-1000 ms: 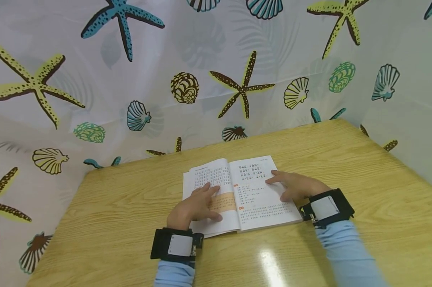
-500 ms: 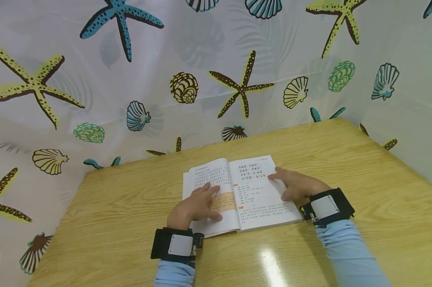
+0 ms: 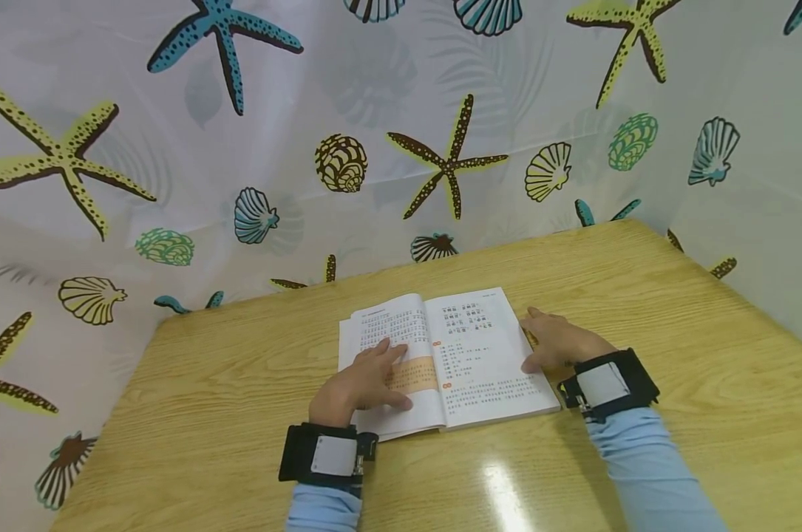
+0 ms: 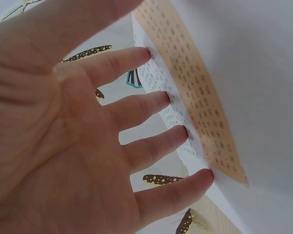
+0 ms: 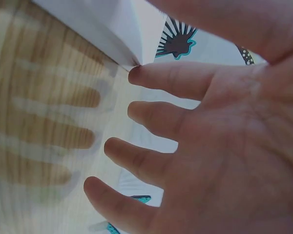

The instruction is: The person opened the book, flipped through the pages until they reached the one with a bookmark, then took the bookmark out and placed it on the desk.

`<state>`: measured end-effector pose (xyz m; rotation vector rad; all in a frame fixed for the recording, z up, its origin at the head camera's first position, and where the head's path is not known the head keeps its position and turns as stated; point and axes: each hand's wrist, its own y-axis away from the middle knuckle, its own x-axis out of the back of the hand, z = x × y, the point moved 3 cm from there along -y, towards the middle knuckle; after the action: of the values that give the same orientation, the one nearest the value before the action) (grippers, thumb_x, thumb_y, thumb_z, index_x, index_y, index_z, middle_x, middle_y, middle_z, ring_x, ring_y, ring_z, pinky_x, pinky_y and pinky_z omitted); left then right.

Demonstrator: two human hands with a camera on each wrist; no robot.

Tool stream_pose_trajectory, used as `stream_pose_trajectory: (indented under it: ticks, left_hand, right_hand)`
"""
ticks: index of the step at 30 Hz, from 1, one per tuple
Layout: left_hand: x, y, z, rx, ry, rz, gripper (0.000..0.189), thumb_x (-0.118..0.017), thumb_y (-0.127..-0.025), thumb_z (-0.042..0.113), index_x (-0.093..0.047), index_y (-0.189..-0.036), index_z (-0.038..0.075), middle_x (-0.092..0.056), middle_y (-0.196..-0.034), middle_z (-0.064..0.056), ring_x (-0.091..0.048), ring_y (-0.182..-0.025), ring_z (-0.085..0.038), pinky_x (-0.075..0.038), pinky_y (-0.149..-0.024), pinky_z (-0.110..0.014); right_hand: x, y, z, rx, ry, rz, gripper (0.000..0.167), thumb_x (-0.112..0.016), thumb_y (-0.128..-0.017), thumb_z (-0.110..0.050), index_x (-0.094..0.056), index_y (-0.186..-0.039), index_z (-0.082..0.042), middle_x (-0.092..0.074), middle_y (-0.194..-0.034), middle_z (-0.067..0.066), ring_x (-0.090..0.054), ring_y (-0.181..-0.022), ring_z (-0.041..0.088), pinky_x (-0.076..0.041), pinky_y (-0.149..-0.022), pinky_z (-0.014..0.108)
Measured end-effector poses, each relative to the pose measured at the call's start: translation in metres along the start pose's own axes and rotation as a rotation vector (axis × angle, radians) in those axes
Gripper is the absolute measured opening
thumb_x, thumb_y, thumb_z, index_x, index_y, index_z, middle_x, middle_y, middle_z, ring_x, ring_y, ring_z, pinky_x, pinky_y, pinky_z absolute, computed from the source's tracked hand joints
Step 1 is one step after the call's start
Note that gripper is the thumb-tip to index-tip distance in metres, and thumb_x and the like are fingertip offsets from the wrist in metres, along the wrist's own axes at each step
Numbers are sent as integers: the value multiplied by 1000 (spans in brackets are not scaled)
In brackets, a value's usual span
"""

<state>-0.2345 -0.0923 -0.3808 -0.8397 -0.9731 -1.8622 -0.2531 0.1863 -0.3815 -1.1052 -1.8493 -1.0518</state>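
An open book [image 3: 480, 362] with printed text lies on the wooden table, a peach-coloured text band [image 3: 414, 374] across its left page. My left hand [image 3: 364, 380] rests on that page with spread fingers. In the left wrist view its fingertips [image 4: 178, 131] touch the page beside the band. My right hand [image 3: 560, 343] is at the right edge of the book, its thumb over the right page's margin. The right wrist view shows the index fingertip [image 5: 136, 74] right at the book's edge [image 5: 102, 29], the other fingers extended over the table; the thumb tip is out of that view.
The wooden table [image 3: 241, 384] extends around the book on all sides. Behind it and to the right hangs a white cloth [image 3: 294, 96] printed with starfish and shells. Black bands with pale plates [image 3: 334, 454] sit on both wrists, above light blue sleeves [image 3: 653, 473].
My right hand has drawn its fingers rightward off the right page to the book's edge. The left hand and the book have stayed in place.
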Motion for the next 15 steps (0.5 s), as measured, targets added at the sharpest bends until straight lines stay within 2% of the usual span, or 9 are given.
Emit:
stream_pose_trajectory:
  ticks: [8,15]
  left_hand:
    - [0,0,-1,-2,2,3,87,-88,-80,21,-44,-155,12,-25,-165,-17,-22,-150,-41,-27,-116,-60]
    - [1,-1,-1,-2,2,-5,87,-88,-81,21,-43,-155,12,-25,-165,-17,-21,-150,-42,-26,-116,-61]
  right_hand:
    - [0,1,-13,-79,80,30,66,-78,-79,-6,-51,-135,17,-24,-156,39,-21,-141,60,-30,-106,73]
    - [0,2,-18,-89,129,23,56,-77,-79,-6,-56,-126,17,-26,-154,40,-24,-140,60,-34,-104,72]
